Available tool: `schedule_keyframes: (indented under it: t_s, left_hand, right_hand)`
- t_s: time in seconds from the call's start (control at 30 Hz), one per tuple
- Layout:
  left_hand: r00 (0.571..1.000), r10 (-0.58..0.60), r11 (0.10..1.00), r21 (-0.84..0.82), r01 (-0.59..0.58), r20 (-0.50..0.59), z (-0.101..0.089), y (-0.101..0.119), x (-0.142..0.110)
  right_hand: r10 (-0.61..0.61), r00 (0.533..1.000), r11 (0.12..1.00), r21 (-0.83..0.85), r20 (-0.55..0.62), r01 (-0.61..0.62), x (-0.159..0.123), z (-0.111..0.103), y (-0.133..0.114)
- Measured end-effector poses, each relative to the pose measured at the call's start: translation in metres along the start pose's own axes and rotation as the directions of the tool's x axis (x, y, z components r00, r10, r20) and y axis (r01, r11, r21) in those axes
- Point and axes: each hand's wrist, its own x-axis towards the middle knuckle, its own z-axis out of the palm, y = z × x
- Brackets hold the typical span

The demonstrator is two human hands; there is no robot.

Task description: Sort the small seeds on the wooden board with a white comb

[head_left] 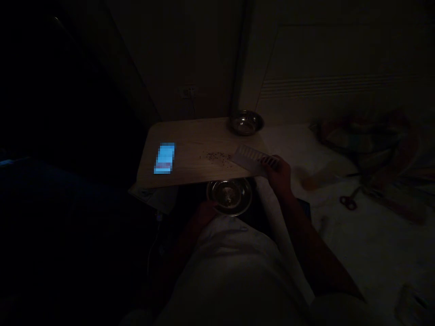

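The room is very dark. My right hand (279, 174) is closed on a flat white ridged card (250, 158) that lies tilted on the small wooden table (190, 136), next to a scatter of small dark grains (216, 156). My left hand (204, 212) holds the near rim of a metal bowl (230, 196) just below the table's front edge; its fingers are hard to make out. A second metal bowl (245, 122) stands at the table's far right corner.
A lit phone (165, 157) lies on the left of the table. A cable (154, 235) hangs below it. To the right is a bed with crumpled cloth (367, 136) and red-handled scissors (348, 202). A wall socket (187, 92) is behind.
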Motion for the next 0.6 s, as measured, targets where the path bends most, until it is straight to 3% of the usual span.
schedule_keyframes:
  t_s: [0.13,0.3,0.6]
  left_hand:
    - [1.000,-0.014,1.000,-0.027,0.015,0.026,0.005,0.002,0.000]
    - [0.999,-0.031,0.999,0.013,0.031,-0.008,-0.003,-0.001,-0.001]
    - [1.000,0.017,1.000,0.000,-0.017,-0.016,0.001,-0.001,-0.001]
  right_hand:
    - [-0.017,0.999,1.000,-0.019,0.045,0.017,-0.003,-0.004,-0.009]
    - [-0.050,0.990,0.996,-0.071,0.130,0.059,-0.007,-0.008,-0.017]
    - [-0.069,0.987,0.990,-0.113,0.145,0.086,-0.009,-0.011,-0.019]
